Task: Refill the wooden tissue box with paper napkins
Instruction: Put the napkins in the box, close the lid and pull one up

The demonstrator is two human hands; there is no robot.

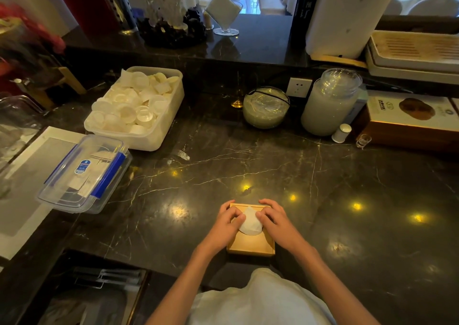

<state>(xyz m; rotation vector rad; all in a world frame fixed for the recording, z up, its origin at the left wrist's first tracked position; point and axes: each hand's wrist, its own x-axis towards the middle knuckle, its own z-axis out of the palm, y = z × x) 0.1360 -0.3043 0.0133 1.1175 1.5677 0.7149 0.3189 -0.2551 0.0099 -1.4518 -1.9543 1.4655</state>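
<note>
A square wooden tissue box (250, 245) sits on the dark marble counter near its front edge. A white paper napkin (250, 222) pokes up from the middle of the box's top. My left hand (227, 222) rests on the box's left side, fingers touching the napkin's left edge. My right hand (273, 219) lies on the right side, fingertips against the napkin's right edge. Both hands cover much of the lid, so its opening is hidden.
A clear lidded container with blue clips (85, 173) lies at the left. Behind it stands a white tub of small cups (139, 106). Glass jars (265, 107) (330, 103), a small white shaker (341, 133) and a wooden box (407, 126) line the back right.
</note>
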